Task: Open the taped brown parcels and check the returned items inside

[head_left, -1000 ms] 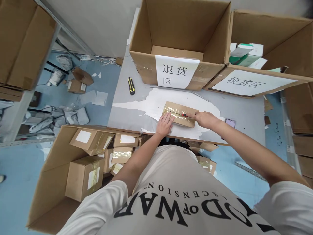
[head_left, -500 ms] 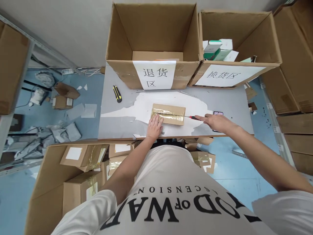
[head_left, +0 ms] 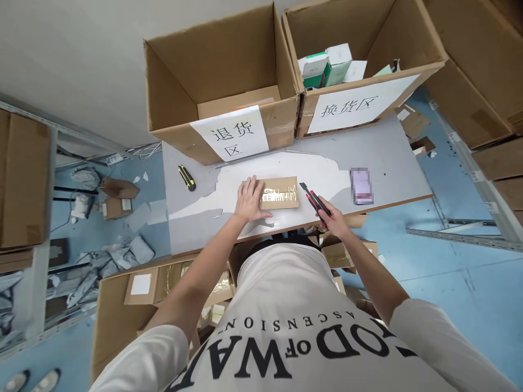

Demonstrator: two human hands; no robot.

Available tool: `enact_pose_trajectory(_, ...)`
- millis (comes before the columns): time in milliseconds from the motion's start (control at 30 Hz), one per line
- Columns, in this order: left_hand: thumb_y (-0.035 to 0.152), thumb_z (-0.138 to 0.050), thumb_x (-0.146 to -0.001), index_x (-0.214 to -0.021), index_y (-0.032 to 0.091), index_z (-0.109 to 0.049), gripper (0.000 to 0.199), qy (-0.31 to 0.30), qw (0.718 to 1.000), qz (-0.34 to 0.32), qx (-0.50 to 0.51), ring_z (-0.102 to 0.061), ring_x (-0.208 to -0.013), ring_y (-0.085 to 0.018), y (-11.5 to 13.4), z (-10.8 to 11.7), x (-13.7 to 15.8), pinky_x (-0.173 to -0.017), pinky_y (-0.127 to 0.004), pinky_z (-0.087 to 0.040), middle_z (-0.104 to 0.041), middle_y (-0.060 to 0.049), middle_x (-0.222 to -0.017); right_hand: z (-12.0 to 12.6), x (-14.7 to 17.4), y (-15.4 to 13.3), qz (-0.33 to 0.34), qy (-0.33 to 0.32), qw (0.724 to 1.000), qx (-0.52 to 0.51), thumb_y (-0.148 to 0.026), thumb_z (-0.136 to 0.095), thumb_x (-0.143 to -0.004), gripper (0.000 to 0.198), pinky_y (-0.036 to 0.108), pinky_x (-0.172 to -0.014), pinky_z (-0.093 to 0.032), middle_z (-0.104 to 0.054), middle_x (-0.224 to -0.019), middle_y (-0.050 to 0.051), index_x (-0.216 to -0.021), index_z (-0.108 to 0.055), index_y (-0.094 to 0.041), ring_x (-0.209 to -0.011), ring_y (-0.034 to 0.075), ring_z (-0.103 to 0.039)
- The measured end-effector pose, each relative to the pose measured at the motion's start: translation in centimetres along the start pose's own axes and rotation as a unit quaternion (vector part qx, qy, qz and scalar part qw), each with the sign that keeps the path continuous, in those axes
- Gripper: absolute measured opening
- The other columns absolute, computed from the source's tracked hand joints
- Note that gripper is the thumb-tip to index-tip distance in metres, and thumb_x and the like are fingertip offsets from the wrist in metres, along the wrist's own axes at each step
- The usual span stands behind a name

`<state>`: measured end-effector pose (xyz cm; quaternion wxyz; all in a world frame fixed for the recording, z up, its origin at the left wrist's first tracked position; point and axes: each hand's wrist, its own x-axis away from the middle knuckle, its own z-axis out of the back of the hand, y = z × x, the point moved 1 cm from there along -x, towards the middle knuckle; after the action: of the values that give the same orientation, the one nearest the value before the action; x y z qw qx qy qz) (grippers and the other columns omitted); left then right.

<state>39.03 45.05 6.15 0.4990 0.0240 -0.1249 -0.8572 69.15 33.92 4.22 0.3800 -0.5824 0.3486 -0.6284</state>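
A small cardboard box [head_left: 281, 193] with shiny clear tape across its top lies on the worktable. My left hand [head_left: 247, 199] rests over the box's left end, fingers outstretched and thumb apart on the near side. Just right of the box, my right hand [head_left: 335, 220] is closed around a red and black utility knife [head_left: 315, 202]. The knife points up and to the left, apart from the box. A yellow and black utility knife [head_left: 187, 178] lies on the left of the table.
Two large open cartons [head_left: 171, 122] [head_left: 429, 62] with paper signs stand along the back; the right one holds several white-green boxes [head_left: 339, 57]. A phone [head_left: 362, 186] lies at right on the worktable [head_left: 392, 158]. Below left, another carton [head_left: 107, 326] holds packages.
My right hand has pulled the knife off the box, nearer my body. My left hand has shifted to the box's left end. The view has turned, and the phone is uncovered.
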Motion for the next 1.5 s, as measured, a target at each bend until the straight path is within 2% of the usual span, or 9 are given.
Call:
enact_pose_trajectory(100, 0.079, -0.071, -0.046, -0.149, 0.010, -0.023, 0.133, -0.037, 0.999, -0.027, -0.009, -0.015, -0.144, -0.044, -0.3, 0.1, -1.4, -0.114, -0.054, -0.005, -0.020, -0.025, -0.156, -0.8, 0.0, 0.3, 0.000, -0.001, 1.000, -0.011, -0.050, -0.057, -0.083, 0.072, 0.021, -0.037, -0.042, -0.059, -0.083, 0.000, -0.149, -0.033, -0.031, -0.046, 0.006, -0.045)
enact_pose_trajectory(200, 0.078, -0.070, -0.048, -0.149, 0.009, -0.024, 0.132, -0.051, 0.998, -0.024, -0.016, -0.018, -0.143, -0.044, -0.2, -0.1, -1.8, -0.114, -0.053, -0.006, -0.025, -0.025, -0.154, -1.1, 0.1, 0.3, 0.003, 0.005, 1.000, -0.002, -0.048, -0.056, -0.084, 0.071, 0.021, -0.037, -0.042, -0.058, -0.082, 0.000, -0.149, -0.034, -0.029, -0.047, 0.007, -0.045)
enact_pose_trajectory(567, 0.074, -0.069, -0.053, -0.146, 0.013, -0.032, 0.118, -0.002, 1.000, -0.009, -0.001, -0.029, -0.138, -0.042, -0.2, -1.0, -1.6, -0.115, -0.053, -0.010, -0.037, -0.021, -0.148, -0.7, -0.9, -1.5, -0.018, -0.012, 0.997, 0.075, -0.039, -0.051, -0.087, 0.063, 0.022, -0.035, -0.040, -0.054, -0.073, -0.003, -0.148, -0.036, -0.032, -0.041, 0.007, -0.043)
enact_pose_trajectory(800, 0.071, -0.072, -0.051, -0.144, 0.014, -0.033, 0.116, 0.010, 1.000, 0.011, 0.002, -0.031, -0.137, -0.041, 0.1, -0.9, -1.5, -0.115, -0.052, -0.013, -0.039, -0.020, -0.146, 1.4, -0.5, -2.6, -0.015, -0.077, 0.993, 0.092, -0.036, -0.055, -0.086, 0.066, 0.019, -0.037, -0.037, -0.046, -0.060, -0.007, -0.148, -0.035, -0.031, -0.041, 0.006, -0.039)
enact_pose_trajectory(967, 0.071, -0.073, -0.051, -0.145, 0.013, -0.033, 0.117, 0.007, 1.000, 0.019, 0.016, -0.029, -0.138, -0.041, 0.0, -0.8, -1.6, -0.116, -0.052, -0.010, -0.036, -0.020, -0.148, 1.9, 1.1, -1.5, -0.059, -0.155, 0.985, 0.051, -0.044, -0.059, -0.085, 0.071, 0.018, -0.035, -0.032, -0.042, -0.053, -0.008, -0.149, -0.034, -0.028, -0.040, 0.007, -0.037)
enact_pose_trajectory(1200, 0.072, -0.071, -0.054, -0.146, 0.014, -0.032, 0.116, -0.003, 0.999, 0.025, 0.044, -0.026, -0.140, -0.042, -0.1, -0.9, -1.6, -0.116, -0.052, -0.007, -0.034, -0.020, -0.150, 2.7, 2.8, 1.2, -0.090, -0.159, 0.983, -0.013, -0.046, -0.062, -0.084, 0.071, 0.018, -0.033, -0.030, -0.053, -0.065, -0.005, -0.148, -0.035, -0.030, -0.041, 0.006, -0.040)
enact_pose_trajectory(1300, 0.074, -0.070, -0.054, -0.147, 0.012, -0.031, 0.118, -0.004, 0.999, 0.016, 0.039, -0.025, -0.140, -0.042, -0.1, -0.9, -1.6, -0.116, -0.052, -0.006, -0.033, -0.022, -0.150, 3.4, 3.4, 1.8, -0.084, -0.131, 0.988, -0.012, -0.048, -0.063, -0.082, 0.071, 0.019, -0.033, -0.032, -0.057, -0.067, -0.004, -0.147, -0.037, -0.031, -0.042, 0.007, -0.041)
enact_pose_trajectory(1433, 0.076, -0.068, -0.054, -0.149, 0.010, -0.028, 0.122, -0.012, 0.998, -0.004, 0.067, -0.021, -0.142, -0.043, -0.1, -0.6, -1.5, -0.116, -0.055, -0.006, -0.028, -0.023, -0.153, 3.5, 3.8, 1.7, -0.030, 0.002, 0.998, -0.064, -0.053, -0.065, -0.079, 0.084, 0.026, -0.044, -0.048, -0.066, -0.084, 0.000, -0.150, -0.026, -0.032, -0.052, 0.011, -0.057)
enact_pose_trajectory(1500, 0.074, -0.062, -0.065, -0.149, 0.012, -0.026, 0.111, -0.002, 0.995, 0.007, 0.099, -0.018, -0.144, -0.040, -0.7, -0.2, -1.6, -0.116, -0.056, -0.009, -0.024, -0.021, -0.156, 2.7, 3.3, 1.4, -0.007, 0.051, 0.993, -0.103, -0.053, -0.067, -0.077, 0.080, 0.028, -0.054, -0.054, -0.068, -0.093, 0.003, -0.145, -0.033, -0.031, -0.066, 0.015, -0.065)
